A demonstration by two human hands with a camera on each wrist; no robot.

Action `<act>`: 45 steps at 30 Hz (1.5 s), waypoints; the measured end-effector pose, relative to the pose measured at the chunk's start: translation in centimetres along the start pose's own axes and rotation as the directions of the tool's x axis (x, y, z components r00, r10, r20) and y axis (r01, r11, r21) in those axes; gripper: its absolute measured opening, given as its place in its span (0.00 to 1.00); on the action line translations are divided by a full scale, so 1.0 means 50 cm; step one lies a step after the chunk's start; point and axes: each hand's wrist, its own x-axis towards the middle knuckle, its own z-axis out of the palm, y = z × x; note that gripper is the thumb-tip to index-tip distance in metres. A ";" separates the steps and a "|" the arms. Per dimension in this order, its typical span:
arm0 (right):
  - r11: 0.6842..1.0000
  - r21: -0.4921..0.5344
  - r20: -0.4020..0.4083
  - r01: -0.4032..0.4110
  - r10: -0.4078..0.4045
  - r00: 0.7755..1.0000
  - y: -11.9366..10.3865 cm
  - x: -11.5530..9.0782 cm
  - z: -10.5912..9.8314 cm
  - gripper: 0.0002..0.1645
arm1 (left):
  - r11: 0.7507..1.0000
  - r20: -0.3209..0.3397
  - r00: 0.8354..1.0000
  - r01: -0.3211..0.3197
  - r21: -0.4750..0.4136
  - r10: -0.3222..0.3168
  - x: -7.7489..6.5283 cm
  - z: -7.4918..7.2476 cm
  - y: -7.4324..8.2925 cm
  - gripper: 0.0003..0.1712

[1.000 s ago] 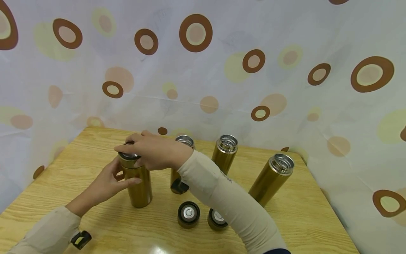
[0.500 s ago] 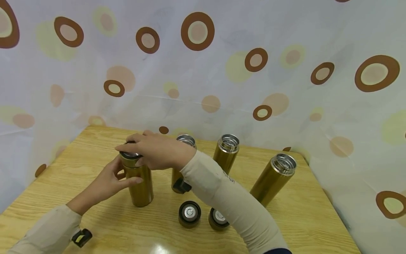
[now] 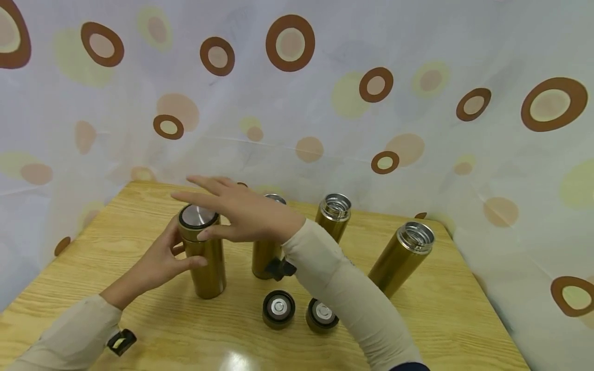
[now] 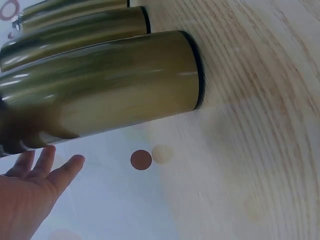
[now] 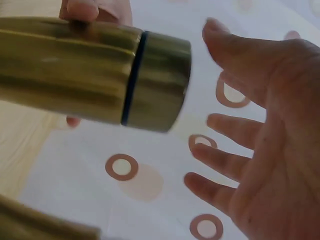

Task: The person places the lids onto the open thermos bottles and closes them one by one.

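Note:
A gold thermos bottle (image 3: 207, 273) stands upright on the left part of the table, its gold lid (image 3: 188, 234) seated on top with a silver disc in a black ring. My left hand (image 3: 158, 264) grips the bottle's upper body, thumb in front and fingers round the back. Just over and to the right of the lid is my right hand (image 3: 248, 212), fingers spread and straight. In the right wrist view a gap shows between the right hand (image 5: 272, 135) and the lid (image 5: 161, 82). The left wrist view has the bottle's lower body (image 4: 120, 82) near the wooden tabletop.
Three more gold bottles without lids stand to the right: one (image 3: 265, 260) partly behind the right hand, one (image 3: 333, 226) at the back, one (image 3: 398, 260) farther right. Two lids (image 3: 278, 309) lie upside down in front, the second lid (image 3: 321, 314) partly under the right sleeve.
My right hand has let go of the lid, opened its fingers and lifted slightly up and right, uncovering the lid's top. The left hand keeps its grip on the bottle.

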 end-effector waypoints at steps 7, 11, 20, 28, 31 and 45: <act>0.999 0.006 -0.263 -0.048 0.048 0.964 0.039 -0.098 -0.030 0.43 | 0.998 -0.035 0.999 -0.037 0.059 0.039 -0.001 -0.017 0.034 0.67; 0.995 0.015 -0.367 -0.094 0.092 0.926 0.070 -0.180 -0.042 0.44 | 0.987 -0.090 0.990 -0.095 0.127 0.107 -0.005 -0.031 0.062 0.68; 0.950 0.054 -0.437 -0.307 0.299 0.848 0.126 -0.353 -0.031 0.46 | 0.946 -0.181 0.958 -0.165 0.281 0.221 -0.016 -0.067 0.125 0.72; 0.909 0.084 -0.381 -0.407 0.407 0.830 0.118 -0.443 -0.030 0.46 | 0.924 -0.236 0.943 -0.140 0.355 0.234 0.000 -0.063 0.178 0.74; 0.899 0.085 -0.379 -0.430 0.428 0.820 0.116 -0.463 -0.025 0.47 | 0.909 -0.223 0.936 -0.174 0.379 0.273 0.012 -0.048 0.195 0.74; 0.883 0.144 -0.485 -0.446 0.456 0.746 0.086 -0.560 0.022 0.48 | 0.874 -0.208 0.912 -0.243 0.422 0.354 0.069 0.056 0.248 0.70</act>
